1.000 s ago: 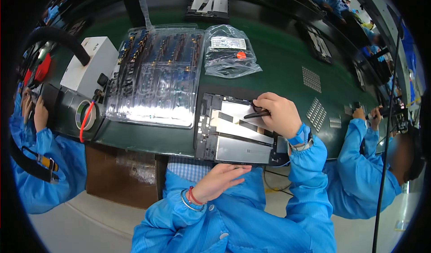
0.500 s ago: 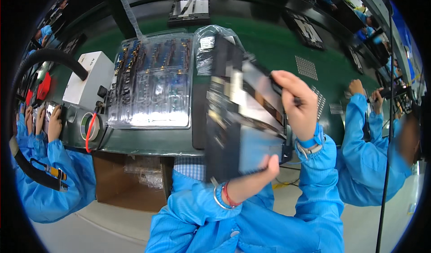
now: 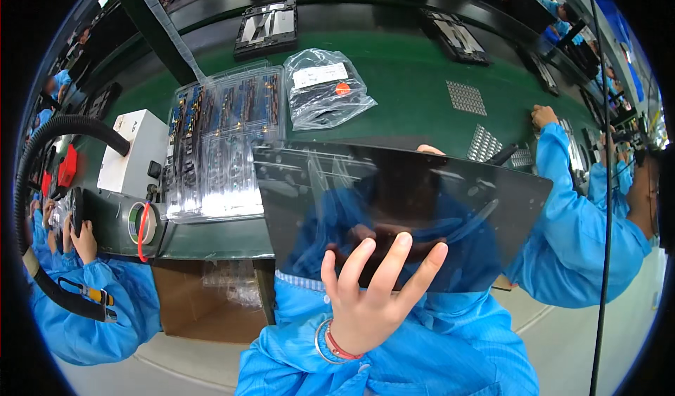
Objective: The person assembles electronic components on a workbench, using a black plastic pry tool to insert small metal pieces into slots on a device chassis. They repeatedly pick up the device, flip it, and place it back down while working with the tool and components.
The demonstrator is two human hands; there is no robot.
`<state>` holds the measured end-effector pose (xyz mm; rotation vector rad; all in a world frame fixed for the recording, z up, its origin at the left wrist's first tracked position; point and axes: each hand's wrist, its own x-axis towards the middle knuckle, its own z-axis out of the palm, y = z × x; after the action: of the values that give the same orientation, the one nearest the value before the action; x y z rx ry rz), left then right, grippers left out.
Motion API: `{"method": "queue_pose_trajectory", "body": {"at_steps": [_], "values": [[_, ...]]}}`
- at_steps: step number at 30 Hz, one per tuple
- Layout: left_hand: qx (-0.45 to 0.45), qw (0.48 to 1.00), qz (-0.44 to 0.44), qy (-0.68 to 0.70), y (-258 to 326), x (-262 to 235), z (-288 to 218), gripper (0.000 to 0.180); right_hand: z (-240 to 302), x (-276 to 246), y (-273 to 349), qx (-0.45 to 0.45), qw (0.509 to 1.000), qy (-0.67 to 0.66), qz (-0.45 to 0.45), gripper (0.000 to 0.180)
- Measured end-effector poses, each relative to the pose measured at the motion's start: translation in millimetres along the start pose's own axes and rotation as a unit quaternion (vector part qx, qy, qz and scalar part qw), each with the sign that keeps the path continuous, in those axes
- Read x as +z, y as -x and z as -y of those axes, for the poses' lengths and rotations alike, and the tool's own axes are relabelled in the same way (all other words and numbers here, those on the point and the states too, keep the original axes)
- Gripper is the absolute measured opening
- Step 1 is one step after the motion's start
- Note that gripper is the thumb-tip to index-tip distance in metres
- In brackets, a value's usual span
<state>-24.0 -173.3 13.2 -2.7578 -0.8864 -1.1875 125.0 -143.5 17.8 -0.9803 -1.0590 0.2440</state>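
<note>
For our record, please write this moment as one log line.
left hand: fingers spread on glossy black rectangular panel; right hand: mostly hidden behind panel; clear plastic bag: on green table

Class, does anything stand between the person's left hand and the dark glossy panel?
Nothing visible does: the left hand lies spread over the lower front of the dark panel. The right hand shows only slightly above the panel's top edge, so its contact behind cannot be seen.

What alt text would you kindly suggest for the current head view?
A dark glossy panel fills the centre, the left hand spread over its front and the right hand mostly hidden behind it. Beyond, a clear tray of circuit boards and a plastic bag lie on a green bench.
</note>
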Motion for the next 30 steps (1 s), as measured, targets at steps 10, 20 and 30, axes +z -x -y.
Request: {"method": "queue_pose_trajectory", "body": {"at_steps": [10, 20, 30], "values": [[0.054, 0.956, -0.041, 0.286, -16, 27, 17, 0.042, 4, -16, -19, -0.052, 0.992, 0.080, 0.077, 0.041], [-0.400, 0.457, -0.015, 0.794, 19, 103, 1, 0.025, -40, -34, -53, 0.111, 0.785, 0.467, 0.391, 0.039], [-0.362, 0.606, 0.350, 0.616, 51, 23, 68, 0.031, -64, -35, -15, 0.083, 0.806, 0.486, 0.329, 0.047]]}}
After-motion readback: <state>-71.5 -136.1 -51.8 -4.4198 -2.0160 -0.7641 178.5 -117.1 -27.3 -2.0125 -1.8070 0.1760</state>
